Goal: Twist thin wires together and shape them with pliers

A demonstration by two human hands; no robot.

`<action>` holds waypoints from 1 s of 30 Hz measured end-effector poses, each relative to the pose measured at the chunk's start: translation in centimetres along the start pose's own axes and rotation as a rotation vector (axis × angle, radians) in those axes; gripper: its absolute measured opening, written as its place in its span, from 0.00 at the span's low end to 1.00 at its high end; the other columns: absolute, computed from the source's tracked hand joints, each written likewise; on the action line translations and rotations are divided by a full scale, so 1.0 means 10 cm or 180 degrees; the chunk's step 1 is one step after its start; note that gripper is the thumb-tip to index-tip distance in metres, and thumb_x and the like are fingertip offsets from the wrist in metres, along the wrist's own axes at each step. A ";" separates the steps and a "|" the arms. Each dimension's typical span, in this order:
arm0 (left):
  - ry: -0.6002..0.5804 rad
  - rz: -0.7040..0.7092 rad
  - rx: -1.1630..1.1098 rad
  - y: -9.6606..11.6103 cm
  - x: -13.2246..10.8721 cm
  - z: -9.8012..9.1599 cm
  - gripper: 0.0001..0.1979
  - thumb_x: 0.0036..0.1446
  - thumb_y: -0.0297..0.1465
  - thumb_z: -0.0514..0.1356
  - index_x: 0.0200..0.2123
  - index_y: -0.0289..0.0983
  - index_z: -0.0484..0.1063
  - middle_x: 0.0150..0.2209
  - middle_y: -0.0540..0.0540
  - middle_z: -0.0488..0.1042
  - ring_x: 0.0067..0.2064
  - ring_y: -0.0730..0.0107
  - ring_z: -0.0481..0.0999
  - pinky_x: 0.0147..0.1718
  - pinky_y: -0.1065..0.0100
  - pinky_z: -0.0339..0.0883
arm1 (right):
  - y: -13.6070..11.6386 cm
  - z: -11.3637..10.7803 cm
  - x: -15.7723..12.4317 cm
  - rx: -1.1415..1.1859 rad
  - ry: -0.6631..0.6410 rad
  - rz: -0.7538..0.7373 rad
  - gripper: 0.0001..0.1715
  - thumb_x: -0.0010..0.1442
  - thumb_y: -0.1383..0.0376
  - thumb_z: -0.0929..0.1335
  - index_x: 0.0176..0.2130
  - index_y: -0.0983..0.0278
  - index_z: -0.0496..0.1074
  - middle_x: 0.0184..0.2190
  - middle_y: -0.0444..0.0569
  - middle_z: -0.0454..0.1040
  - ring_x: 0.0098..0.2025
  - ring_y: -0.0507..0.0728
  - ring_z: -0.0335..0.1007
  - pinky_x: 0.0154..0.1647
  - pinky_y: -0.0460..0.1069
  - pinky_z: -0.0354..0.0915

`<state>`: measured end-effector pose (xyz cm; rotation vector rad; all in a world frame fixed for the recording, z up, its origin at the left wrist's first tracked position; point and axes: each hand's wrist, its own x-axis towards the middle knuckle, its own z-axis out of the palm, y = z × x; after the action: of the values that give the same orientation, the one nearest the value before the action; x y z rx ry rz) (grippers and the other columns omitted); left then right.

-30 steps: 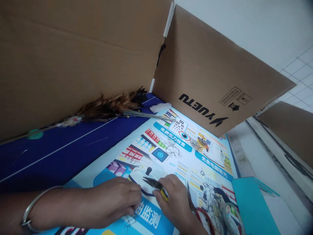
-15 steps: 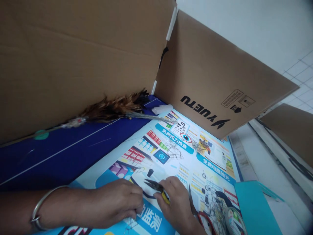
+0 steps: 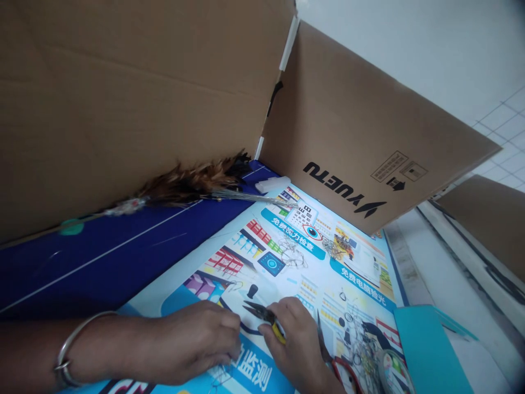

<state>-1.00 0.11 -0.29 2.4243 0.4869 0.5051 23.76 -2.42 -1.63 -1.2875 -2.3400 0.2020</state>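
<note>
My right hand (image 3: 293, 339) is closed around pliers (image 3: 262, 314) with yellow handles. Their dark jaws are slightly parted and point left, toward my other hand. My left hand (image 3: 205, 342) has its fingers pinched together over the printed sheet (image 3: 283, 284). A thin bent wire (image 3: 221, 375) shows just below those fingertips; whether the pinch has hold of it is hard to see. To the right of my right hand lie red-handled scissors (image 3: 344, 372), partly covered by that hand, and a tangled heap of wire pieces (image 3: 365, 345).
A roll of tape (image 3: 396, 372) and a turquoise box (image 3: 430, 350) are at the right. More wire clusters (image 3: 293, 251) lie farther up the sheet. A brown feather bundle (image 3: 192, 180) and straight wires (image 3: 250, 195) rest by the tall cardboard walls (image 3: 348, 120).
Both hands hold nearly the same places. The left fingertips have shifted very slightly, and the thin wire beneath them looks a little different.
</note>
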 end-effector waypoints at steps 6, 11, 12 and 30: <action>-0.0020 0.0036 -0.0019 0.04 0.01 -0.05 0.07 0.60 0.25 0.54 0.35 0.41 0.71 0.31 0.48 0.77 0.33 0.64 0.78 0.33 0.69 0.68 | 0.01 0.01 0.00 0.0028 0.0032 0.0016 0.10 0.62 0.64 0.67 0.45 0.60 0.69 0.38 0.51 0.72 0.38 0.59 0.69 0.38 0.52 0.69; -0.0058 0.0007 -0.0033 0.07 0.02 -0.05 0.09 0.59 0.24 0.52 0.33 0.40 0.70 0.29 0.48 0.76 0.32 0.65 0.76 0.32 0.68 0.67 | 0.02 0.01 -0.01 0.0085 -0.0018 0.0028 0.10 0.62 0.65 0.68 0.45 0.61 0.69 0.38 0.52 0.72 0.39 0.60 0.68 0.38 0.53 0.68; -0.0012 0.0008 -0.0115 0.07 0.01 -0.04 0.09 0.59 0.24 0.52 0.33 0.40 0.70 0.30 0.47 0.76 0.32 0.65 0.76 0.32 0.68 0.67 | 0.02 0.01 -0.01 0.0099 -0.0031 0.0023 0.10 0.62 0.65 0.68 0.45 0.61 0.69 0.38 0.52 0.72 0.39 0.60 0.68 0.38 0.53 0.68; 0.0065 -0.1942 -0.2903 -0.17 0.09 0.04 0.07 0.51 0.34 0.60 0.29 0.37 0.67 0.23 0.57 0.62 0.22 0.78 0.57 0.21 0.74 0.52 | 0.00 0.00 0.03 0.0352 -0.0099 0.0404 0.10 0.61 0.62 0.69 0.44 0.63 0.72 0.38 0.52 0.72 0.40 0.60 0.68 0.38 0.52 0.66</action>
<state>-0.40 1.60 -1.42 1.3180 0.7600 0.3620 23.60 -2.22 -1.52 -1.3880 -2.2400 0.3890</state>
